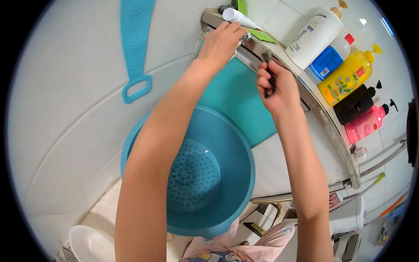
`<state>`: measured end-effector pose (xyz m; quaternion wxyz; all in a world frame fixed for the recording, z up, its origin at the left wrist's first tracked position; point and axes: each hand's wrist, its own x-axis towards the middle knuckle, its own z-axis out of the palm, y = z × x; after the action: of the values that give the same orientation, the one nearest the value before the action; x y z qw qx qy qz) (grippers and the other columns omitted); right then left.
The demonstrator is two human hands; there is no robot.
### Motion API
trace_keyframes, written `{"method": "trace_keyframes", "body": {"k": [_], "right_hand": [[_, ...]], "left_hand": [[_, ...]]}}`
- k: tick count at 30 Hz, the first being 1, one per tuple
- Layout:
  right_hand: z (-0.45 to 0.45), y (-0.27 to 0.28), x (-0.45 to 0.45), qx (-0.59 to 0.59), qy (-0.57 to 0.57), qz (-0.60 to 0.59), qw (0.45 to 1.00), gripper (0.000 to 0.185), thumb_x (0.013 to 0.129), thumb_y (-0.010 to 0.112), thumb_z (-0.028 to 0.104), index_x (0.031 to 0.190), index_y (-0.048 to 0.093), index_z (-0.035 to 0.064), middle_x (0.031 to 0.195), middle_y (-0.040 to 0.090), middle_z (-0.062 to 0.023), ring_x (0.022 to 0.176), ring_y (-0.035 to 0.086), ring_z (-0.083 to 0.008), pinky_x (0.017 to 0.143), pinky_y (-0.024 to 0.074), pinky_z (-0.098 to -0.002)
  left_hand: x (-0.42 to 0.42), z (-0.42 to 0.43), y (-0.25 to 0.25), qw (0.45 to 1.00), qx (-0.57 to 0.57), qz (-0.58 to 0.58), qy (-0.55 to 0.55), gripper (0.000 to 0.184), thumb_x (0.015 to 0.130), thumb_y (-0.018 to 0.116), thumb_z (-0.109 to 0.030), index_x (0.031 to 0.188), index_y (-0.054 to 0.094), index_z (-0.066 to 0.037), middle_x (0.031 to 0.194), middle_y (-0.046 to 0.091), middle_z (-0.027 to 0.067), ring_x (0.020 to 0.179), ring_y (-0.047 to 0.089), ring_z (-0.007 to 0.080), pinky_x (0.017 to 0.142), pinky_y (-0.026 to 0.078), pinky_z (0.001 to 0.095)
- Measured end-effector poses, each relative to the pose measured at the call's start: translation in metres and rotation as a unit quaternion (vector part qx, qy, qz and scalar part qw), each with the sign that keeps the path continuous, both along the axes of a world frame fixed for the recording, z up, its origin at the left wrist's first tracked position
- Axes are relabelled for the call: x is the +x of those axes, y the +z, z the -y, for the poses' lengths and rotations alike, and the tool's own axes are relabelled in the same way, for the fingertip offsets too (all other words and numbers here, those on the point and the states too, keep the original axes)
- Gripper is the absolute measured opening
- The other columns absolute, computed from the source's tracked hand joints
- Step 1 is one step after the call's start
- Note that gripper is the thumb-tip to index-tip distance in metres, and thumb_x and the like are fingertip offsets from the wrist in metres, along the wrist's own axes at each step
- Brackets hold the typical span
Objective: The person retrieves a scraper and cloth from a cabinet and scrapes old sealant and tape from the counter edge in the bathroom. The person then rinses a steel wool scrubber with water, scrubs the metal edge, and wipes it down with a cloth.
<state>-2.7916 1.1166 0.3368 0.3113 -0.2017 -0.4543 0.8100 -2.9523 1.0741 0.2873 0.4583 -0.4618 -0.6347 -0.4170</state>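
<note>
My left hand (221, 43) is at the near edge of the shelf (323, 101), its fingers closed over a shiny metal fitting (245, 37), beside a white tube (238, 17). To its right, my right hand (279, 85) is wrapped round a dark brush-like object (270, 78) with a greyish tip, held in front of the shelf edge. Below both forearms sits a large blue basin (227, 174) with a bumpy bottom; the left forearm hides part of it. A teal panel (238, 98) lies between the basin and the shelf.
Several pump bottles, among them a white one (314, 37), a yellow one (347, 77) and a pink one (364, 124), stand along the shelf. A blue strap (135, 48) hangs upper left. A white bowl (91, 244) is lower left. Metal rails and a brush are lower right.
</note>
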Motion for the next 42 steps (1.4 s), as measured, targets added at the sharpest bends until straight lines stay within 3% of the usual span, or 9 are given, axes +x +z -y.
{"method": "trace_keyframes", "body": {"k": [14,22,26,29,31,33,34,39,42], "right_hand": [[0.001,0.001,-0.025,-0.002,-0.002,-0.009,1.000,0.012,0.088,0.048,0.002,0.100,0.046,0.0022,0.074,0.052,-0.0081,0.051,0.041,-0.0093,0.037,0.0280,-0.0202],[-0.016,-0.003,0.008,-0.002,0.012,-0.022,1.000,0.043,0.087,0.046,0.002,0.129,0.040,0.0057,0.074,0.050,-0.0065,0.052,0.037,-0.0084,0.040,0.0277,-0.0208],[0.002,-0.014,-0.003,-0.041,0.025,-0.052,0.998,0.052,0.085,0.048,0.001,0.135,0.033,0.0052,0.075,0.050,-0.0059,0.052,0.037,-0.0089,0.041,0.0270,-0.0220],[-0.023,-0.022,0.084,0.004,0.008,-0.052,0.999,0.055,0.086,0.049,0.003,0.138,0.030,0.0056,0.079,0.051,-0.0053,0.055,0.038,-0.0073,0.041,0.0271,-0.0184],[-0.028,-0.010,0.150,0.109,-0.077,-0.011,0.991,0.052,0.091,0.051,0.010,0.139,0.032,0.0068,0.085,0.052,-0.0044,0.061,0.040,-0.0055,0.042,0.0292,-0.0165],[-0.042,-0.004,0.201,0.122,-0.127,-0.016,0.984,0.047,0.093,0.050,0.012,0.137,0.035,0.0066,0.087,0.051,-0.0046,0.063,0.040,-0.0056,0.043,0.0296,-0.0155],[-0.048,-0.004,0.218,0.122,-0.132,-0.033,0.983,0.046,0.093,0.049,0.011,0.137,0.035,0.0063,0.087,0.050,-0.0048,0.064,0.039,-0.0056,0.043,0.0296,-0.0152],[-0.049,-0.009,0.242,0.123,-0.165,-0.016,0.979,0.043,0.094,0.047,0.012,0.136,0.037,0.0049,0.089,0.049,-0.0052,0.064,0.040,-0.0053,0.041,0.0279,-0.0144],[-0.051,-0.012,0.240,0.132,-0.179,-0.022,0.975,0.043,0.094,0.048,0.012,0.135,0.038,0.0049,0.088,0.051,-0.0056,0.063,0.040,-0.0052,0.041,0.0282,-0.0144]], "left_hand": [[-0.006,-0.004,-0.002,1.000,0.008,-0.002,0.000,0.034,0.078,0.056,-0.008,0.110,0.060,-0.018,0.096,0.056,0.0001,0.094,0.055,0.0227,0.074,0.051,0.0369],[-0.007,-0.006,0.001,1.000,0.008,0.001,-0.009,0.032,0.078,0.058,-0.005,0.108,0.062,-0.016,0.095,0.058,0.0040,0.094,0.056,0.0251,0.076,0.049,0.0373],[-0.001,0.002,0.011,0.991,0.012,0.121,-0.058,0.024,0.077,0.059,-0.005,0.100,0.064,-0.007,0.102,0.061,0.0111,0.096,0.058,0.0307,0.080,0.046,0.0412],[0.019,-0.010,0.013,0.967,0.136,0.212,-0.048,0.022,0.078,0.060,-0.007,0.099,0.063,-0.003,0.095,0.061,0.0145,0.091,0.059,0.0326,0.079,0.046,0.0407],[0.046,-0.034,0.011,0.969,0.178,0.168,-0.038,0.022,0.078,0.064,-0.013,0.097,0.063,-0.002,0.094,0.060,0.0139,0.087,0.058,0.0316,0.077,0.046,0.0389],[0.102,-0.060,0.009,0.954,0.179,0.195,-0.141,0.017,0.078,0.064,-0.013,0.091,0.062,-0.002,0.093,0.059,0.0142,0.087,0.057,0.0330,0.076,0.046,0.0395],[0.133,-0.073,0.004,0.968,0.197,0.084,-0.132,0.016,0.075,0.066,-0.013,0.087,0.061,-0.003,0.091,0.059,0.0134,0.086,0.056,0.0319,0.075,0.046,0.0401],[0.215,-0.092,0.006,0.959,0.128,0.011,-0.251,0.009,0.070,0.063,-0.011,0.076,0.057,-0.009,0.084,0.055,0.0065,0.084,0.054,0.0262,0.073,0.046,0.0373],[0.142,-0.081,0.006,0.982,0.146,-0.061,-0.100,0.013,0.065,0.063,-0.012,0.077,0.059,-0.010,0.089,0.058,0.0046,0.088,0.054,0.0256,0.078,0.043,0.0386]]}}
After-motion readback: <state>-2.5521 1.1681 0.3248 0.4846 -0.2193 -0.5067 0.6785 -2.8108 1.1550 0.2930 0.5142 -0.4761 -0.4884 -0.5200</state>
